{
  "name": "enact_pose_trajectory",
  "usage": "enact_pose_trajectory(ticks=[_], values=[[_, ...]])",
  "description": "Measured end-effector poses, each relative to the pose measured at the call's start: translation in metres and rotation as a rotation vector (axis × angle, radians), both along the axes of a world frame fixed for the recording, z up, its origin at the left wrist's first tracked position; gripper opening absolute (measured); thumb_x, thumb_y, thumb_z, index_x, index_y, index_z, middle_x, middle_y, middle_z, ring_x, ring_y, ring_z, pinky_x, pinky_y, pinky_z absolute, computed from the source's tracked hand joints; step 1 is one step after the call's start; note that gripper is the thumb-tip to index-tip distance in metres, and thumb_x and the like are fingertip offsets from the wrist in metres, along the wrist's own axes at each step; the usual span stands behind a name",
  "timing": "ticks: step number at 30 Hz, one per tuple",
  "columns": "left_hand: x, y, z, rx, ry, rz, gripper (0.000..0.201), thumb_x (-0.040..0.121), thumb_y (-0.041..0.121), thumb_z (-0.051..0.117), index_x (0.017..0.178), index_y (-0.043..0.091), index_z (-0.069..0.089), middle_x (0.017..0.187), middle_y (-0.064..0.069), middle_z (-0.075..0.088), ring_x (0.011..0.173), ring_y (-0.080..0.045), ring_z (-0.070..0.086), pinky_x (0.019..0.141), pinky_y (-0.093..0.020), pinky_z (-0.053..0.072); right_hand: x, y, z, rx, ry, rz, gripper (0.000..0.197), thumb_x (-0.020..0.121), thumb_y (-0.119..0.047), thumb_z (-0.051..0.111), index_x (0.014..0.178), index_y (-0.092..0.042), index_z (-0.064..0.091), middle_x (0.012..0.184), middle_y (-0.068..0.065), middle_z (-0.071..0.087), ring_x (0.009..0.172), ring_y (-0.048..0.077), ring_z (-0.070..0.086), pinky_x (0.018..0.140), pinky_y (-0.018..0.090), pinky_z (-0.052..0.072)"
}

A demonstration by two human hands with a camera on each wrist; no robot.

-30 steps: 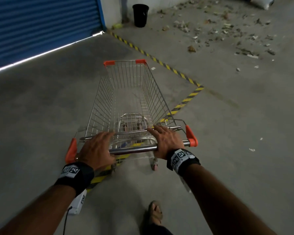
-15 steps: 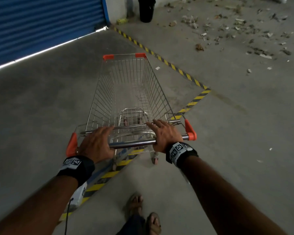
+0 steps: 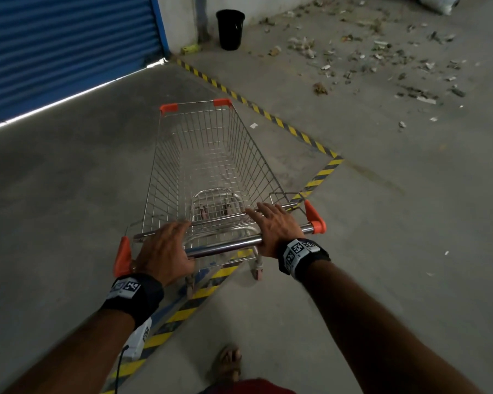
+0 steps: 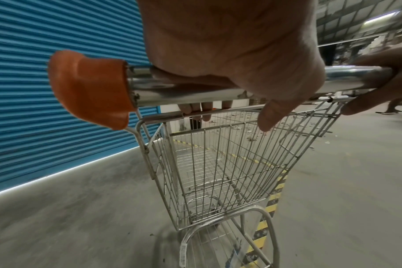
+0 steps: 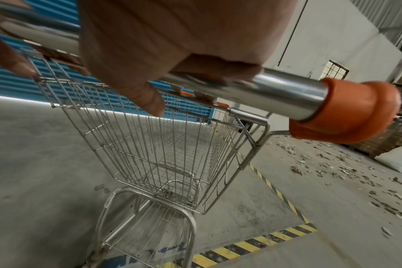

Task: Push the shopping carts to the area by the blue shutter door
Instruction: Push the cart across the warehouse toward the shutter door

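Grey concrete floor [image 3: 54,194] runs ahead of both grips to the blue shutter door [image 3: 54,46], which stands ahead and to the left of them, with a black bin [image 3: 230,29] by the wall beyond its corner. Hazard tape [image 3: 271,115] marks a bay that the shopping cart [image 3: 208,166] straddles, its long axis pointing away from the grips and a little right of the door. Its steel handle bar [image 3: 225,245] lies crosswise under both hands. Left hand [image 3: 165,251] presses on the bar with fingers reaching forward over it to the basket rail; right hand [image 3: 276,226] does the same, neither grip wrapped tight. Turning toward the door likely needs the right hand to push harder.
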State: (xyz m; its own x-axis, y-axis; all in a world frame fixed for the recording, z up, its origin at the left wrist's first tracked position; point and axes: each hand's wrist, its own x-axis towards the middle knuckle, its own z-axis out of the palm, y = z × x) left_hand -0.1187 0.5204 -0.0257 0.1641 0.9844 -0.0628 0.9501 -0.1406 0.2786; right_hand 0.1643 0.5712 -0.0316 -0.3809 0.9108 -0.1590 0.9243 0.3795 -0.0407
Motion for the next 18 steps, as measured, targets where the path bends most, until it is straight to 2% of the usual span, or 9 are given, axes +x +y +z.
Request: enact_pose_trajectory(ticks=[5, 8, 10, 15, 18], values=[[0.007, 0.003, -0.001, 0.001, 0.003, -0.014, 0.090, 0.064, 0.028, 0.081, 0.144, 0.010, 0.047, 0.141, -0.016, 0.053, 0.128, -0.034, 0.052, 0.103, -0.048, 0.047, 0.007, -0.011, 0.000, 0.086, 0.033, -0.001, 0.094, 0.083, -0.035, 0.069, 0.158, -0.024, 0.013, 0.161, 0.016, 0.025, 0.148, 0.033, 0.023, 0.123, 0.048, 0.011], [0.008, 0.002, -0.001, -0.001, 0.019, -0.023, 0.090, 0.063, 0.027, 0.084, 0.143, 0.009, 0.048, 0.139, -0.017, 0.054, 0.126, -0.035, 0.054, 0.101, -0.048, 0.048, 0.009, -0.016, -0.003, 0.129, 0.059, -0.005, 0.088, 0.085, -0.036, 0.067, 0.157, -0.023, 0.020, 0.159, 0.018, 0.030, 0.147, 0.033, 0.026, 0.123, 0.050, 0.012], [0.008, 0.003, -0.002, 0.000, 0.021, -0.029, 0.093, 0.061, 0.027, 0.086, 0.143, 0.008, 0.047, 0.138, -0.018, 0.054, 0.125, -0.036, 0.054, 0.101, -0.049, 0.048, 0.009, -0.018, -0.003, 0.134, 0.060, -0.007, 0.085, 0.087, -0.037, 0.065, 0.158, -0.022, 0.019, 0.161, 0.018, 0.027, 0.148, 0.034, 0.024, 0.123, 0.049, 0.009], [0.018, 0.006, -0.002, 0.049, 0.068, -0.072, 0.104, 0.061, 0.042, 0.088, 0.147, 0.008, 0.040, 0.149, -0.024, 0.041, 0.138, -0.043, 0.038, 0.113, -0.056, 0.035, 0.018, -0.025, -0.003, 0.174, 0.113, 0.014, 0.088, 0.087, -0.041, 0.063, 0.158, -0.022, 0.016, 0.163, 0.021, 0.020, 0.150, 0.036, 0.018, 0.122, 0.053, 0.008], [0.049, 0.002, 0.004, 0.120, 0.055, -0.166, 0.101, 0.071, 0.057, 0.074, 0.152, 0.012, 0.033, 0.154, -0.022, 0.035, 0.142, -0.041, 0.031, 0.115, -0.057, 0.032, 0.042, -0.034, 0.003, 0.215, 0.215, 0.014, 0.087, 0.084, -0.046, 0.059, 0.158, -0.021, 0.020, 0.161, 0.021, 0.023, 0.150, 0.036, 0.021, 0.122, 0.053, 0.006]])
